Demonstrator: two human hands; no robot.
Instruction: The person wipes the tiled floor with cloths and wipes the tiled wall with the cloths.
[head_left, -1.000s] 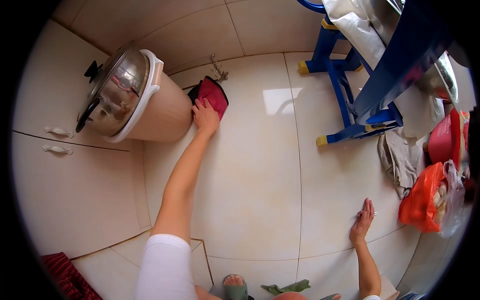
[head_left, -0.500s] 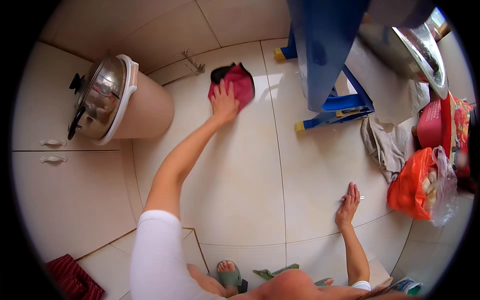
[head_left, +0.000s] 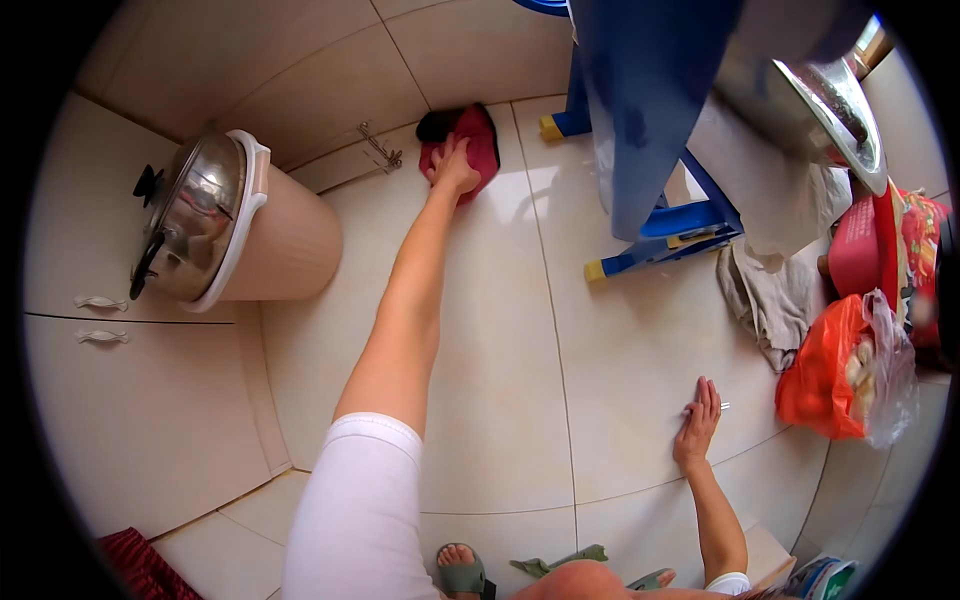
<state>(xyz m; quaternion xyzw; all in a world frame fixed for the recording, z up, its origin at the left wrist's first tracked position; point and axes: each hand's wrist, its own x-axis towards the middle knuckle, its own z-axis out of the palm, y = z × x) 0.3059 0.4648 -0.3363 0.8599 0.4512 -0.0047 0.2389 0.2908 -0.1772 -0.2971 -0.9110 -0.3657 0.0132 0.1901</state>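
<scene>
Away from the bucket and up to the foot of the tiled wall, the red-and-black cloth has moved across the floor. It lies straight ahead of the left hand, which is much the nearer and presses on it with spread, unclenched fingers; its longer axis runs roughly from body to wall. The right hand is well apart, extended on the floor over a small metallic piece too small to identify. A steel lid tops the tilted-looking bucket, hiding its contents. At right, an orange-red plastic bag and a clear one surround pale, rounded items, perhaps garlic, beside a crumpled grey rag.
</scene>
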